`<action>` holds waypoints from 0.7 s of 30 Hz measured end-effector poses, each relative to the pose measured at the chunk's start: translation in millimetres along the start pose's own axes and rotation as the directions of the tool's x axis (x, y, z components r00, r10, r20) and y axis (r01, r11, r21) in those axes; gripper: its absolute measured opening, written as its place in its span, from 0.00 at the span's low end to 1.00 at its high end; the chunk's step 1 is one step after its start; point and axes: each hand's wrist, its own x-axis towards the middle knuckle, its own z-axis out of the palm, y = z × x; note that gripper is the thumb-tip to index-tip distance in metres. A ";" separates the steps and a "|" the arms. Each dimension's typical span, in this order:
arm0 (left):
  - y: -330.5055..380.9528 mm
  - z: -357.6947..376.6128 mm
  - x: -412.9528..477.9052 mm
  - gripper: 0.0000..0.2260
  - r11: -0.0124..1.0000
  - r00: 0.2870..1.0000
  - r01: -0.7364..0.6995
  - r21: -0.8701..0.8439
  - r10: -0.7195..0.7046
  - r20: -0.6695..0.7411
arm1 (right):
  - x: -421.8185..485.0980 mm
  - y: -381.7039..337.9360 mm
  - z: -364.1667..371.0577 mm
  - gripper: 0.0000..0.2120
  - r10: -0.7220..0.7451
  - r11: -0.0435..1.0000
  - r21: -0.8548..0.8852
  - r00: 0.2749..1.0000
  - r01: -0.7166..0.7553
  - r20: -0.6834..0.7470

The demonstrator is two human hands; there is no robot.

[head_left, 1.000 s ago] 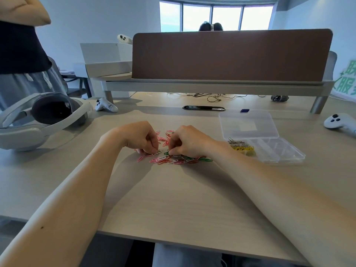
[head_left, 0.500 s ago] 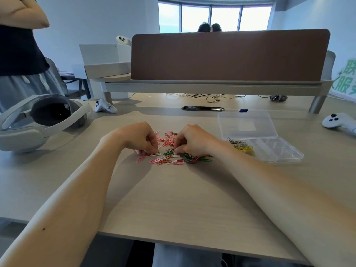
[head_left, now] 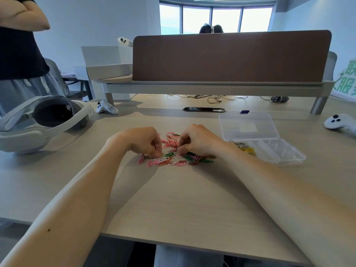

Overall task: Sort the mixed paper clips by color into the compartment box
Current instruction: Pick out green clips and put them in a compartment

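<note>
- The mixed paper clips (head_left: 173, 154) lie in a pile on the bench (head_left: 173, 199), centred in front of me between both hands. Pink, red, green and white show in it.
- Left hand (head_left: 143, 142): fingers curled down, tips pinching one yellow clip (head_left: 159, 153) at the pile's left edge.
- Right hand (head_left: 196, 140): fingers curled, tips buried in the pile's far right. I can't tell if it has a clip.
- The compartment box (head_left: 289, 158) sits near the pile on its right, lid (head_left: 248, 126) flipped open away from me. My read: that keeps drops a short reach.
- Only the box's left-end compartment is filled, with the sorted yellows (head_left: 245, 148). I'd call it early in the sort.
- Clips lie flat, long axes every which way, though the near row runs mostly left-right. The box's long axis runs left-right too.
</note>
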 end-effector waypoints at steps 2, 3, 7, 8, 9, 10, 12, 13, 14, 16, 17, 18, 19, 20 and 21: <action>-1.1 0.2 0.1 0.01 1.000 0.999 -0.015 0.016 0.016 -0.028 | 0.2 1.6 -1.8 0.06 0.011 1.000 0.021 1.000 -0.010 -0.018; -2.0 -0.2 0.1 0.03 1.000 0.999 -0.021 0.021 0.022 -0.044 | 0.0 2.5 -2.9 0.07 0.016 0.999 0.031 1.000 -0.015 -0.025; -3.8 -2.1 1.2 0.03 0.999 0.996 -0.028 0.016 0.030 -0.078 | -0.4 7.9 -5.4 0.07 0.023 0.999 0.042 0.999 -0.021 -0.040; -3.5 -2.2 0.9 0.03 0.999 0.996 -0.035 0.007 0.035 -0.087 | -0.4 9.0 -5.5 0.07 0.025 0.999 0.046 0.999 -0.023 -0.043; -3.2 -2.0 0.7 0.02 0.999 0.994 -0.044 -0.007 0.043 -0.102 | -0.4 10.0 -5.6 0.07 0.026 0.999 0.047 0.999 -0.024 -0.045; -2.7 -1.9 0.6 0.02 0.998 0.992 -0.051 -0.030 0.047 -0.119 | -0.1 11.0 -6.0 0.07 0.029 0.999 0.047 0.998 -0.027 -0.047; -2.3 -1.3 0.8 0.02 0.993 0.988 -0.063 -0.096 0.048 -0.149 | 0.3 12.7 -7.5 0.06 0.035 0.998 0.048 0.998 -0.033 -0.046; -1.8 -0.9 1.0 0.03 0.990 0.985 -0.072 -0.124 0.052 -0.162 | 0.2 13.2 -8.7 0.06 0.037 0.998 0.053 0.998 -0.035 -0.044; -0.7 -0.4 1.3 0.03 0.985 0.983 -0.084 -0.148 0.058 -0.173 | 0.3 13.7 -9.5 0.07 0.038 0.998 0.056 0.998 -0.036 -0.040; 2.0 1.6 2.7 0.04 0.974 0.977 -0.116 -0.195 0.077 -0.201 | -0.2 12.7 -9.8 0.07 0.033 0.998 0.044 0.999 -0.032 -0.016; 3.7 2.8 3.6 0.04 0.969 0.972 -0.133 -0.209 0.087 -0.219 | -0.5 11.4 -9.0 0.07 0.027 0.999 0.033 1.000 -0.028 0.011; 5.8 4.2 4.1 0.05 0.966 0.967 -0.150 -0.210 0.100 -0.233 | -0.4 10.1 -7.9 0.07 0.020 1.000 0.019 0.999 -0.021 0.043; 7.8 5.4 4.9 0.06 0.966 0.964 -0.164 -0.202 0.114 -0.239 | -0.3 8.7 -6.9 0.07 0.013 1.000 0.000 0.997 -0.013 0.073; 10.1 6.7 5.1 0.06 0.966 0.964 -0.171 -0.193 0.123 -0.237 | 0.0 7.6 -6.7 0.06 0.012 1.000 -0.023 0.996 -0.010 0.093; 12.5 7.9 5.1 0.07 0.967 0.965 -0.173 -0.185 0.129 -0.229 | -0.1 6.9 -7.3 0.05 0.015 0.999 -0.049 0.995 -0.010 0.103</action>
